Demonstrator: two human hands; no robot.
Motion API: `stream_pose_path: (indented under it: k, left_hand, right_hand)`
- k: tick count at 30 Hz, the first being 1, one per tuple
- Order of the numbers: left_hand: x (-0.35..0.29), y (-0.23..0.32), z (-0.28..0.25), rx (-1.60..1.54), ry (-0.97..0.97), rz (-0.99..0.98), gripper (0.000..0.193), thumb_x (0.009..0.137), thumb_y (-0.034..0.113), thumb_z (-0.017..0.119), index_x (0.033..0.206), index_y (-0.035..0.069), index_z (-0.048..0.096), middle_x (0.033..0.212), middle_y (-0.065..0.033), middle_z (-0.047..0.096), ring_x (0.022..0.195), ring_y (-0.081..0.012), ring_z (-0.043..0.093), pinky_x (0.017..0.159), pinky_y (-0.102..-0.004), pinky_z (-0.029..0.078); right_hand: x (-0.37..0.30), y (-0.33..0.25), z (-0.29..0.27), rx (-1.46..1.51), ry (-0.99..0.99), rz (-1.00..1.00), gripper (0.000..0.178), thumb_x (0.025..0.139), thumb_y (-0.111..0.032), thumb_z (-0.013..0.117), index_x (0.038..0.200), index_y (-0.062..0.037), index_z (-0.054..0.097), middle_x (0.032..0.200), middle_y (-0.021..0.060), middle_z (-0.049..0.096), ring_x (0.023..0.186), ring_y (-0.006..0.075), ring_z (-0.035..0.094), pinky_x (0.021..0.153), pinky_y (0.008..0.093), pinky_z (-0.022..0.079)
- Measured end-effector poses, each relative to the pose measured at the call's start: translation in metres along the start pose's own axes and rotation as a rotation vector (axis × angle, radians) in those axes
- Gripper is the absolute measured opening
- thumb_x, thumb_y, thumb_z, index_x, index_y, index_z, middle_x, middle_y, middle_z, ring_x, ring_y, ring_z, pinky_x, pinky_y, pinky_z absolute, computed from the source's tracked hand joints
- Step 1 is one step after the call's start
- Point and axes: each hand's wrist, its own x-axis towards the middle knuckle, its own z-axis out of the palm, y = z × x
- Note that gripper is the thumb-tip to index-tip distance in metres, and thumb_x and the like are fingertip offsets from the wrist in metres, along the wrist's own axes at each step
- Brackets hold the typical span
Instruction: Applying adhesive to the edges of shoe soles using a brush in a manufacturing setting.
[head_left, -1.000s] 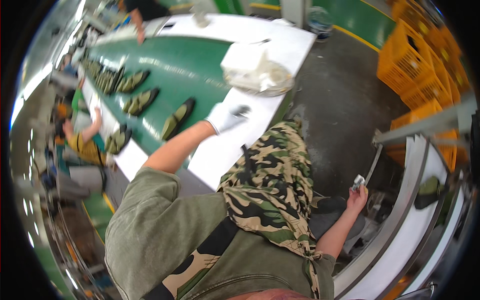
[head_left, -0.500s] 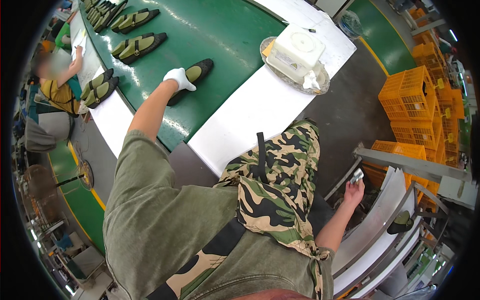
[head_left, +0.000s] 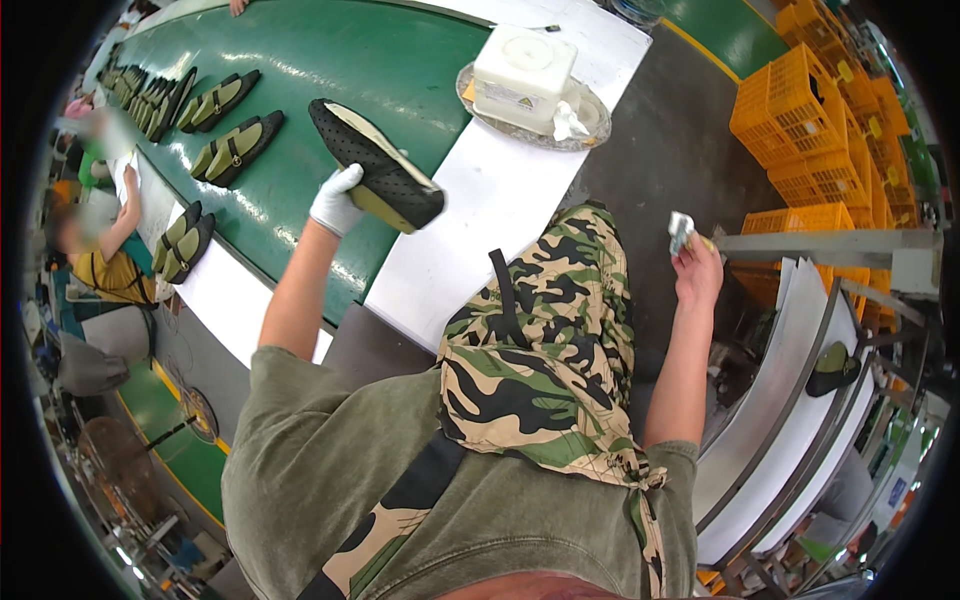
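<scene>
My left hand [head_left: 337, 203], in a white glove, grips a black and olive-green flat shoe [head_left: 362, 150] above the green work surface [head_left: 300, 50]. The shoe is tilted, with its pale inside partly showing and a dark dotted side facing me. Out to the right, my bare right hand [head_left: 698, 270] pinches a small white-and-silver thing [head_left: 680, 231] in its fingertips. Its kind cannot be made out. Pairs of similar buckled shoes [head_left: 238, 150] stand beyond my left hand, and one more pair [head_left: 185, 243] is on the white ledge to the left.
A white plastic tub [head_left: 522, 72] with crumpled white tissue [head_left: 570, 122] sits on an oval tray [head_left: 592, 132]. Orange crates [head_left: 790, 110] are stacked at right. Below them is a metal rack [head_left: 770, 400] holding a green shoe [head_left: 835, 368]. A seated person [head_left: 105, 245] works at far left.
My left hand has lifted the shoe off the green surface and tipped it. My right hand has risen with the small white-and-silver thing. The view has shifted slightly.
</scene>
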Motion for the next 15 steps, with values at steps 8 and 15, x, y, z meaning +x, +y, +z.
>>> stream_pose_path:
  k: [8,15]
  left_hand:
    - [0.017,-0.073,0.132,0.737,-0.139,0.446,0.072,0.072,0.015,0.09,0.132,0.002,0.054,0.127,-0.0102,0.063,0.118,-0.0227,0.06,0.106,-0.0381,0.045]
    - [0.016,-0.063,0.218,1.685,-0.555,0.793,0.058,0.088,0.044,0.074,0.138,0.019,0.058,0.138,-0.0047,0.06,0.131,-0.0279,0.051,0.113,-0.0435,0.036]
  right_hand:
    - [-0.063,-0.022,0.131,-0.067,-0.36,-0.236,0.021,0.081,-0.007,0.079,0.092,-0.0062,0.061,0.085,0.0019,0.064,0.074,0.0099,0.06,0.067,0.0249,0.048]
    - [-0.08,-0.016,0.124,0.021,-0.241,-0.248,0.02,0.079,-0.002,0.078,0.088,-0.0053,0.06,0.081,0.0009,0.062,0.07,0.0077,0.056,0.064,0.0245,0.046]
